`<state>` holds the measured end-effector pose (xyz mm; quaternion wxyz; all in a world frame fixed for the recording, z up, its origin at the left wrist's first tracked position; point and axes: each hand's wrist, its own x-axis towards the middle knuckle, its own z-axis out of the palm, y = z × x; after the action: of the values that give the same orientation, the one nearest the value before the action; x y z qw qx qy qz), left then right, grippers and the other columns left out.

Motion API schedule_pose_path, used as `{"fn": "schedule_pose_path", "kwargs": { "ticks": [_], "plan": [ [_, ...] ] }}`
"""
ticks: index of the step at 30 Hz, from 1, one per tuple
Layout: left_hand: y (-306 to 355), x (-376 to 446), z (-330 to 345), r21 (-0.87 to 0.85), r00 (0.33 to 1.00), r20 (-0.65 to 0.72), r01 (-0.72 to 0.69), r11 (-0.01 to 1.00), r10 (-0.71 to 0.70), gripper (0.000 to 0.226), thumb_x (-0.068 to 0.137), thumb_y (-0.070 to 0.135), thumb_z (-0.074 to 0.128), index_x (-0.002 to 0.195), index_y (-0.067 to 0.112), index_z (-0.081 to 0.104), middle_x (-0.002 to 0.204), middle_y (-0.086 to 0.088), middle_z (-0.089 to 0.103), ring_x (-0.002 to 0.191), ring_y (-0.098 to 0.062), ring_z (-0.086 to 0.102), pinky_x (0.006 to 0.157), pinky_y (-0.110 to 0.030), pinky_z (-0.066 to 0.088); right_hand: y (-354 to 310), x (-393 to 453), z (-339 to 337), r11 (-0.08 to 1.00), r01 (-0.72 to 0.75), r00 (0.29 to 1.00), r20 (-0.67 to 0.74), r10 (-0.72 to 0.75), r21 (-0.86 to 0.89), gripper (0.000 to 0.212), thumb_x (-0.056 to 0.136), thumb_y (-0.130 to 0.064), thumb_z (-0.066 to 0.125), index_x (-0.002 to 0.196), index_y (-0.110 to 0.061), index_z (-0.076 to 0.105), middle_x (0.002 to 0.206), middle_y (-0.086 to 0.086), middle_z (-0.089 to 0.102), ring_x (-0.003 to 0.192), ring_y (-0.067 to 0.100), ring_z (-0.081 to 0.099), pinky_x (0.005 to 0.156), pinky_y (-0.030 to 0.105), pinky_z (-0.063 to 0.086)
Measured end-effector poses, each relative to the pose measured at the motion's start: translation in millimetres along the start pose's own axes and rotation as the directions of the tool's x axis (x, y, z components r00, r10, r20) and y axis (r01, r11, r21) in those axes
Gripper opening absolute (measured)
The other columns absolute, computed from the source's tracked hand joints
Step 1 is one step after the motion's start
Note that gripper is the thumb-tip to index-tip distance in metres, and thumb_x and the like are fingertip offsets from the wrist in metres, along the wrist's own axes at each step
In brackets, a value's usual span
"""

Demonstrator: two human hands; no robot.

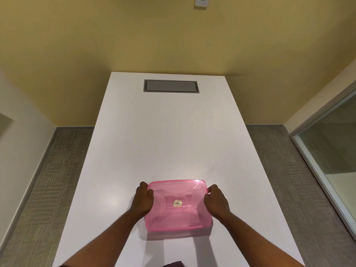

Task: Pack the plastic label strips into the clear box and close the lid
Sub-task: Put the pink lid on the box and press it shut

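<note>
Now gripping the pink translucent lid point(177, 205) at both short sides: left hand point(143, 201) curling fingers point(149, 190) over the left rim, right hand point(215, 202) pinching the right rim with fingers point(211, 188) bent narrow. Sitting closed over the clear box, near the front edge of the white table point(163, 141), roughly centred between its long edges. Showing a small round gold sticker point(177, 203) mid-lid. Label strips not discernible through the plastic.

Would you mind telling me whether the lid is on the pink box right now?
On: the pink lid covers the box fully, edges aligned, both hands at its sides. Whether it is snapped shut cannot be told.
</note>
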<state>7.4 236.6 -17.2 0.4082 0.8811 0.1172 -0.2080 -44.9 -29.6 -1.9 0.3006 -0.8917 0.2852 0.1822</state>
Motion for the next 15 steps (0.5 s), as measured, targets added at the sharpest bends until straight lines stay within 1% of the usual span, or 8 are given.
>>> {"fn": "schedule_pose_path", "kwargs": {
  "ticks": [2,4,5,7,10,11,13,15],
  "plan": [
    [-0.2,0.9,-2.7,-0.021,1.000,0.025,0.012,1.000,-0.011,0.012,0.099,0.009,0.037,0.102,0.000,0.043,0.096,-0.017,0.055,0.082,-0.031,0.051,0.071,-0.038,0.038,2.6,0.6,-4.1,0.998,-0.028,0.999,0.033,0.026,0.057,0.019,0.093,-0.022,0.050,0.110,-0.017,0.057,0.108,0.001,0.067,0.097,0.023,0.066,0.085,0.037,0.054],
    [0.3,1.6,-3.5,-0.047,0.998,0.046,0.042,0.998,-0.040,0.012,0.099,0.012,0.036,0.100,0.002,0.042,0.090,-0.012,0.051,0.077,-0.027,0.046,0.069,-0.037,0.036,2.8,2.8,-9.8,0.989,-0.077,0.994,0.088,0.066,0.129,0.017,0.089,-0.022,0.053,0.105,-0.019,0.058,0.102,-0.001,0.069,0.090,0.023,0.070,0.081,0.039,0.058],
    [1.2,2.0,-3.6,-0.061,0.997,0.049,0.063,0.996,-0.060,0.012,0.099,0.013,0.036,0.099,0.003,0.042,0.090,-0.010,0.051,0.077,-0.026,0.046,0.069,-0.037,0.036,1.7,4.5,-12.9,0.981,-0.104,0.990,0.114,0.086,0.162,0.015,0.086,-0.020,0.053,0.100,-0.018,0.059,0.099,0.000,0.069,0.085,0.024,0.071,0.076,0.038,0.060],
    [2.2,3.9,-3.9,-0.091,0.994,0.037,0.102,0.991,-0.099,0.014,0.098,0.015,0.038,0.099,0.004,0.045,0.093,-0.010,0.055,0.078,-0.025,0.048,0.069,-0.036,0.038,-1.4,8.3,-18.6,0.972,-0.127,0.983,0.157,0.096,0.197,0.012,0.079,-0.014,0.051,0.088,-0.012,0.058,0.093,0.001,0.069,0.075,0.023,0.066,0.067,0.036,0.055],
    [2.8,8.1,-2.7,-0.161,0.989,0.014,0.146,0.976,-0.146,0.016,0.098,0.020,0.043,0.100,0.007,0.051,0.101,-0.011,0.061,0.089,-0.027,0.055,0.075,-0.038,0.043,-10.1,15.7,-25.4,0.967,-0.127,0.981,0.175,0.089,0.220,0.014,0.081,-0.014,0.053,0.090,-0.021,0.062,0.093,0.002,0.065,0.082,0.023,0.061,0.066,0.031,0.047],
    [3.4,9.2,-1.5,-0.195,0.985,0.010,0.170,0.966,-0.171,0.018,0.098,0.025,0.044,0.101,0.009,0.052,0.103,-0.009,0.061,0.094,-0.029,0.057,0.080,-0.038,0.045,-14.3,17.8,-26.2,0.964,-0.117,0.984,0.163,0.079,0.241,0.011,0.084,-0.016,0.052,0.083,-0.025,0.059,0.087,0.000,0.062,0.080,0.024,0.058,0.065,0.030,0.044],
    [4.6,10.8,2.4,-0.244,0.976,-0.001,0.211,0.946,-0.218,0.026,0.101,0.037,0.043,0.101,0.012,0.052,0.103,-0.007,0.060,0.100,-0.031,0.058,0.085,-0.039,0.046,-22.5,22.7,-23.6,0.949,-0.096,0.990,0.124,0.060,0.302,0.025,0.087,-0.020,0.049,0.064,-0.025,0.042,0.071,0.001,0.048,0.069,0.023,0.044,0.063,0.032,0.037],
    [3.7,12.7,8.6,-0.257,0.969,-0.022,0.231,0.938,-0.245,0.036,0.102,0.047,0.039,0.099,0.012,0.050,0.099,-0.007,0.059,0.097,-0.032,0.057,0.082,-0.038,0.044,-26.3,26.9,-16.5,0.936,-0.103,0.992,0.098,0.074,0.335,0.034,0.095,-0.028,0.048,0.064,-0.022,0.038,0.070,0.005,0.043,0.066,0.023,0.039,0.064,0.034,0.034]
  ]
}}
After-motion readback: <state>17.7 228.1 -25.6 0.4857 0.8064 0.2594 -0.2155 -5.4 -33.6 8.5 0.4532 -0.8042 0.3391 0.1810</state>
